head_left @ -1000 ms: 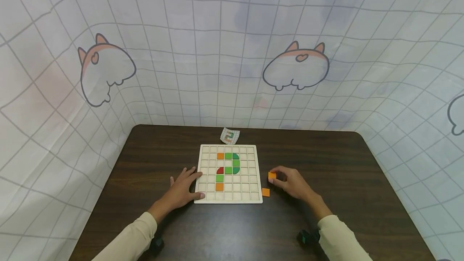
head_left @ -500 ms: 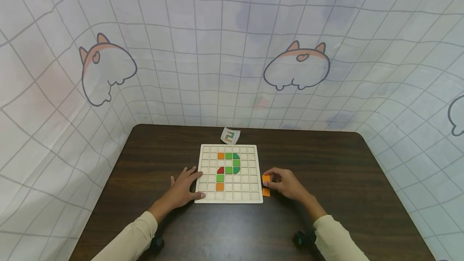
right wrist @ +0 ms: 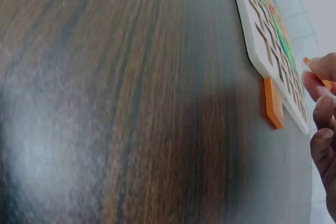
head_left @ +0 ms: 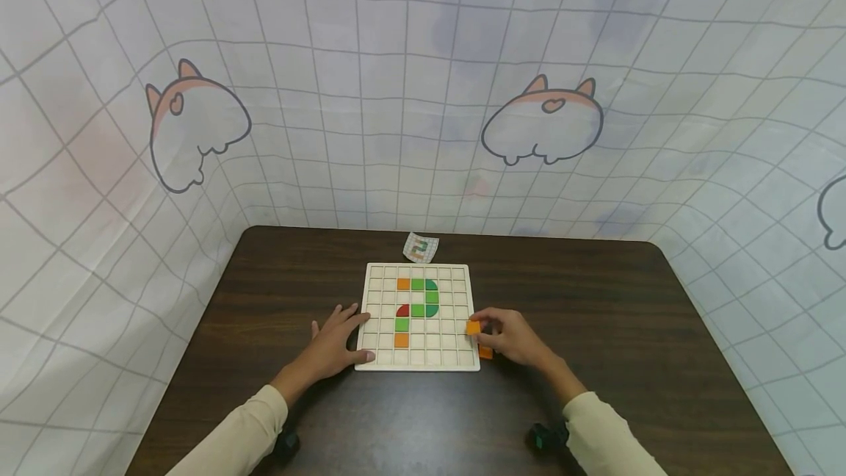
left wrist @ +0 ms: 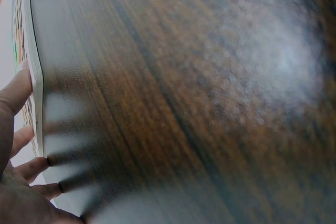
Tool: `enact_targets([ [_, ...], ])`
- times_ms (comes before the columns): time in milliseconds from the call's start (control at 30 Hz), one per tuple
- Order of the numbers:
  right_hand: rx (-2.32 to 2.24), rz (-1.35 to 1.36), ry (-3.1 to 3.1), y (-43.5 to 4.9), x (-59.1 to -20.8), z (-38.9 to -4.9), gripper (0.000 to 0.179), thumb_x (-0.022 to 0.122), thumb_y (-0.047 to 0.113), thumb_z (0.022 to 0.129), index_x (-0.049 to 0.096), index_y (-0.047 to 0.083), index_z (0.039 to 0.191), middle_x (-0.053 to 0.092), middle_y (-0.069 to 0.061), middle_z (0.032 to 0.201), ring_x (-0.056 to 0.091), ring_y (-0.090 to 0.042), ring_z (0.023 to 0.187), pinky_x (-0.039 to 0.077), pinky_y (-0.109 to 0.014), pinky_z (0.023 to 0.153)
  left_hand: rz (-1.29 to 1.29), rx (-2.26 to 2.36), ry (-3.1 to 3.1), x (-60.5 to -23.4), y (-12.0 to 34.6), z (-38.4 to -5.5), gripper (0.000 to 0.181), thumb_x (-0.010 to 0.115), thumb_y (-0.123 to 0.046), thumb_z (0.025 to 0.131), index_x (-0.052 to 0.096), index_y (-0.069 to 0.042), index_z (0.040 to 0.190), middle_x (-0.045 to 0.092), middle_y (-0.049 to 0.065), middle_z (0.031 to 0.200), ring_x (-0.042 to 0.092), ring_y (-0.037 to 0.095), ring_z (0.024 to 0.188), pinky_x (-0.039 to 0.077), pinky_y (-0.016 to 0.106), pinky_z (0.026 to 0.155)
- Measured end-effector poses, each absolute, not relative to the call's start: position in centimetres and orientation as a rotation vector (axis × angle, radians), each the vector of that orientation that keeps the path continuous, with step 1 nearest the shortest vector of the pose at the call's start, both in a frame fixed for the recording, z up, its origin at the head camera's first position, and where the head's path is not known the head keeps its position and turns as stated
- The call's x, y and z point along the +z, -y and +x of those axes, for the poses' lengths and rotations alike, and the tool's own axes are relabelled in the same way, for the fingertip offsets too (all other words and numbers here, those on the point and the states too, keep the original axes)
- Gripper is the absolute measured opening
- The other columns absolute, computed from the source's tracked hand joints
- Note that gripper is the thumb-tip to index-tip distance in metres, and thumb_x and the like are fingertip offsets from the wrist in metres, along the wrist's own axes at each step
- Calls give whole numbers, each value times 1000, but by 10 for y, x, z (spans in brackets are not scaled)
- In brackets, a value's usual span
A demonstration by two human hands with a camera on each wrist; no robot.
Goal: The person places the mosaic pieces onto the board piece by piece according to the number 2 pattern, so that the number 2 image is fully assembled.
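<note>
A pale gridded board [head_left: 449, 355] lies on the table with green, orange and red tiles set in some of its squares. My left hand [head_left: 328, 347] rests at the board's left edge, fingers spread, thumb and a fingertip on the rim. Between thumb and fingers, my right hand [head_left: 515, 336] pinches an orange square tile [head_left: 473, 327] over the board's right edge. A second orange tile [right wrist: 273, 103] lies on the table against that edge, partly covered by the right hand in the head view. The left wrist view shows the left hand's fingertips [left wrist: 32, 169] by the board's side.
A small paper card [head_left: 421, 248] with a coloured tile pattern lies behind the board. The dark wooden table [head_left: 581, 278] reaches back to a white gridded curtain [head_left: 423, 131]. Dark devices sit under both wrists.
My right hand has moved left with the orange tile, from the table beside the board to over its right edge. The left hand stays in place.
</note>
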State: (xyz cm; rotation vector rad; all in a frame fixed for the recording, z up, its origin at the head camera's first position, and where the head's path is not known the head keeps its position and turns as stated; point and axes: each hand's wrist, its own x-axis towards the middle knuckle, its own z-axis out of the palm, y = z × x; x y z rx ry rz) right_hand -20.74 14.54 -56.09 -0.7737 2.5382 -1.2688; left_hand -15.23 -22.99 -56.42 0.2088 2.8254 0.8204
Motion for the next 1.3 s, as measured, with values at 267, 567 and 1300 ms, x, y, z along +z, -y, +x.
enact_targets([
  [267,-1284,-791,-2512,-137,-557,-208,28,73,8,90,71,12,117,69,-1,94,42,-3,54,37,-19,48,232,827,-2826,-564,230,-154,76,82,-40,82,51,-14,147,34,18,161,18,46,152,7,84,106],
  [567,-1348,-796,-2471,-123,-558,-208,24,74,9,90,72,7,114,65,-3,88,43,-5,55,34,-18,48,228,819,-2828,-563,231,-154,77,82,-40,82,51,-15,148,34,17,161,18,46,152,7,84,106],
  [1300,-1448,-754,-2267,-84,-568,-199,27,77,11,89,71,3,114,63,-8,89,46,-1,53,38,-16,49,234,840,-2824,-566,232,-153,77,81,-42,83,50,-16,148,33,16,162,17,45,153,6,83,107],
])
